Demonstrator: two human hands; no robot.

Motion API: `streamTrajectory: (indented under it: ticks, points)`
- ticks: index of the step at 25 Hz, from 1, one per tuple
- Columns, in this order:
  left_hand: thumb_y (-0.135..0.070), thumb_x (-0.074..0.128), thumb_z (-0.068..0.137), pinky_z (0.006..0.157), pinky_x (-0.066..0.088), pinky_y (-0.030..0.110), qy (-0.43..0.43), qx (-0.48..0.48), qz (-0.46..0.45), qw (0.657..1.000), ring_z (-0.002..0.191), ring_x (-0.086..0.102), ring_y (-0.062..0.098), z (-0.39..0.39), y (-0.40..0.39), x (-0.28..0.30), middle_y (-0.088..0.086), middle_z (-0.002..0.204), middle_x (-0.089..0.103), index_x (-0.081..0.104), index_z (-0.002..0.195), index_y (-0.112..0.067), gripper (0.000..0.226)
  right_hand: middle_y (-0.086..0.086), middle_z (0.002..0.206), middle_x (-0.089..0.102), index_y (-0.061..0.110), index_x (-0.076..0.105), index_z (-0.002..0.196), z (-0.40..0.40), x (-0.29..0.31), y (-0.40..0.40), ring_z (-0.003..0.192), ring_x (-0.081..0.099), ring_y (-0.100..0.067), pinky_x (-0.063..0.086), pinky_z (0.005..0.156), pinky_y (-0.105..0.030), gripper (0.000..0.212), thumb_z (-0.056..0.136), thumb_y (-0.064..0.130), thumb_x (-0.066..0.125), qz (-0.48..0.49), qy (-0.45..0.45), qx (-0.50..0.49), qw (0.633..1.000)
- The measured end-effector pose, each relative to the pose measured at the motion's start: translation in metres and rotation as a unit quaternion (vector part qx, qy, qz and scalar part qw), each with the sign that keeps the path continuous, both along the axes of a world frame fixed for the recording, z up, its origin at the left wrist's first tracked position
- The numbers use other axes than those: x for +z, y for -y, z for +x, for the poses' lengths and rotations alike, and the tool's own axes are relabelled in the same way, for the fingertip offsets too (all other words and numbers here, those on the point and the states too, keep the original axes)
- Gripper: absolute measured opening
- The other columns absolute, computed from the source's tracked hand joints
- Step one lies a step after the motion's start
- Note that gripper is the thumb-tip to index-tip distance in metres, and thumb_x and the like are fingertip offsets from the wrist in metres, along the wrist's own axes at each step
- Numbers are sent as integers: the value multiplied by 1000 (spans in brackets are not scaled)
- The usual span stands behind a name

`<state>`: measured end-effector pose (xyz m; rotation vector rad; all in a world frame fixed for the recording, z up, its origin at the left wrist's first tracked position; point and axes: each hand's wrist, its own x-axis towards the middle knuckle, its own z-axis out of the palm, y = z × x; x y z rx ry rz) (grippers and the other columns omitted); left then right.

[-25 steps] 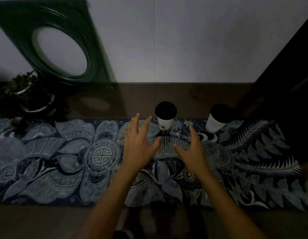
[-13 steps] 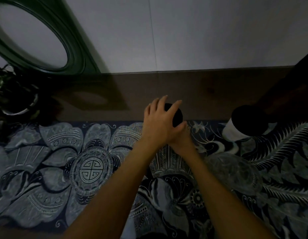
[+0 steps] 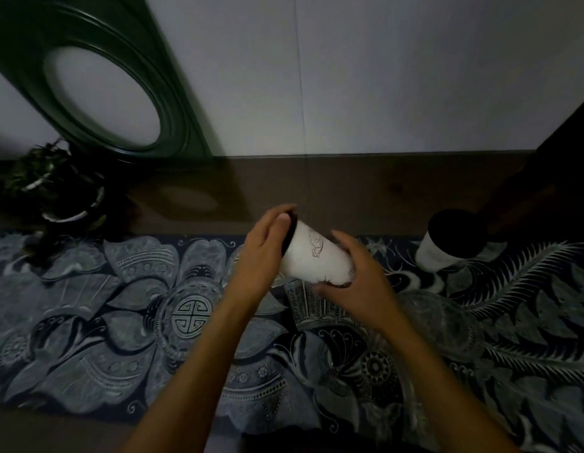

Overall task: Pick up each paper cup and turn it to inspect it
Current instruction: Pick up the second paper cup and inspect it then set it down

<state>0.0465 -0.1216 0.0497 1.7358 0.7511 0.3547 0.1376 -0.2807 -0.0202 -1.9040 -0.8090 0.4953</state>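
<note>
Both hands hold one white paper cup (image 3: 312, 256) above the patterned cloth (image 3: 121, 322) on the table (image 3: 349, 188), tipped on its side with the black lid (image 3: 292, 228) pointing away to the left. The left hand (image 3: 263, 256) has its grip curled around the lid end, fingers (image 3: 281, 217) over the rim. The right hand (image 3: 359, 279) cups the base end, its grip closed loosely around it. A second lidded cup (image 3: 447, 243) stands on the cloth, well apart to the right.
</note>
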Motion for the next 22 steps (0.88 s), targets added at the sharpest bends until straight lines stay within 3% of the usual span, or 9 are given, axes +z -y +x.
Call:
streamTrajectory:
  ticks: [2,4,8,11,14,19,21,22]
  points:
    - [-50,40,91,68,61,33,22,50,-89,995,97,70,13,-37,8,30,-15,102,75,73,102,-50,34,9,135,49,55,25,140,-20,46,16,113,53,-11,50,88,-34,93,61,63,74,-26,84,30,996]
    - [-48,41,90,57,59,34,56,76,-143,985,87,74,15,-75,24,58,-11,94,79,76,95,-44,36,5,132,54,50,24,142,-48,91,33,108,57,-14,52,85,-34,95,61,69,68,-47,184,60,980]
    - [-42,40,93,64,55,39,134,82,-175,972,85,74,18,-147,62,99,0,104,79,77,98,-29,39,5,124,58,36,35,142,-113,161,69,91,64,-14,53,68,-25,91,63,71,63,-56,320,91,941]
    - [-41,40,91,65,54,38,167,65,-180,967,90,71,22,-185,87,120,8,112,76,76,101,-25,40,6,118,54,28,43,139,-150,192,92,82,63,-13,40,60,-10,82,70,67,62,-57,403,133,904]
    - [-38,38,89,73,54,41,186,65,-170,966,96,69,30,-212,108,138,15,114,74,78,93,-25,42,0,124,59,26,40,143,-182,215,113,88,65,-16,52,63,-22,81,75,64,62,-39,461,159,872]
    - [-31,37,86,89,54,51,210,61,-115,969,107,67,40,-241,123,150,15,110,76,79,92,-17,44,2,129,62,32,40,145,-224,232,131,97,67,-15,60,70,-36,82,73,64,65,-23,425,151,892]
    - [-28,37,86,94,51,54,213,57,-86,971,107,68,38,-252,129,150,17,109,77,76,98,-7,46,11,129,62,41,38,144,-237,233,137,99,64,-6,58,74,-27,84,69,65,67,-25,377,137,916]
    - [-27,37,87,93,52,52,216,55,-73,972,105,69,37,-257,132,150,17,108,77,75,101,-5,46,17,127,63,45,39,143,-243,233,140,99,64,0,57,75,-22,83,68,63,70,-17,312,131,941]
